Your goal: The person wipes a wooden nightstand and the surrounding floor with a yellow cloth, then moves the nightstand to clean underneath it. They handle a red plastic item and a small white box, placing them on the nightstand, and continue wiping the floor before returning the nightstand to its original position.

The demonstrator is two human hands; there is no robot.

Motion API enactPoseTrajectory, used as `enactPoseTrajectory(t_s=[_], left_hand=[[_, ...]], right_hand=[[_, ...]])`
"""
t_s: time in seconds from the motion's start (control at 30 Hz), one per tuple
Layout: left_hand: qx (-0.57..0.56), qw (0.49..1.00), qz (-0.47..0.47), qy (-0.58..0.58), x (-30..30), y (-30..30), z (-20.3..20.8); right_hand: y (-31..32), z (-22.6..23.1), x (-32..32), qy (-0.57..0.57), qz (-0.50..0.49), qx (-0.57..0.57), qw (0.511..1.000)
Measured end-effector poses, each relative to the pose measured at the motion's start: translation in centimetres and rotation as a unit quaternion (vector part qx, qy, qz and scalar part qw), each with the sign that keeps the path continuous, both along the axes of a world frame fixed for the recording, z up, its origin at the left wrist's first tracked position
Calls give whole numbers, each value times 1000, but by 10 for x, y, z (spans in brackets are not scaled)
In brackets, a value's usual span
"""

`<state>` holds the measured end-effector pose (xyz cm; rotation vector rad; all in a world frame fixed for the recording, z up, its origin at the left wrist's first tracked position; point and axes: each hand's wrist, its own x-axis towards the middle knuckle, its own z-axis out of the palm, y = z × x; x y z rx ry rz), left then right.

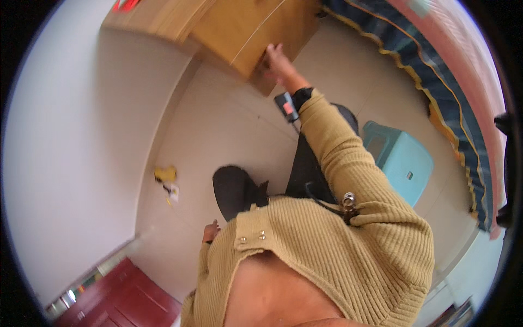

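Note:
My right hand (pixel 278 64) reaches forward to the wooden cabinet (pixel 234 35). Its fingers are bent against a lower drawer front (pixel 259 60), closed at a small dark spot that looks like a handle; motion blur hides the exact grip. A dark band (pixel 303 97) circles that wrist, and a small black box with a red label (pixel 286 107) hangs beside it on a cord. Low at my left side, my left hand (pixel 211 232) shows only in part, beside my dark trouser leg (pixel 235 191). Most of its fingers are hidden behind my body and sleeve.
A light blue plastic stool (pixel 406 163) stands on the tiled floor to my right. Beyond it is a bed with a dark blue, yellow-edged skirt (pixel 436 98). A yellow object (pixel 165 174) lies near the left wall. A dark red door (pixel 117 300) is at lower left.

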<state>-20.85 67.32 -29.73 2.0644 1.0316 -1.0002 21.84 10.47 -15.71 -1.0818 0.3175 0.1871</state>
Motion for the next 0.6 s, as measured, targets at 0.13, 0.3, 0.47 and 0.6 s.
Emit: enactPoseTrajectory(t_s=[0.13,0.3,0.47,0.6], left_hand=[[14,948,-318,19,-114,23,-55],[-84,994,55,47,-75,-28,-43],[-32,999,35,-19,7,-91,47],[-26,989,145,-4,15,-127,91]], right_hand=[[2,2,-3,4,-9,-11,1000],[7,10,-6,0,12,-47,999],[18,23,-11,-47,-18,-108,993],[26,19,-15,-267,-73,-355,893]])
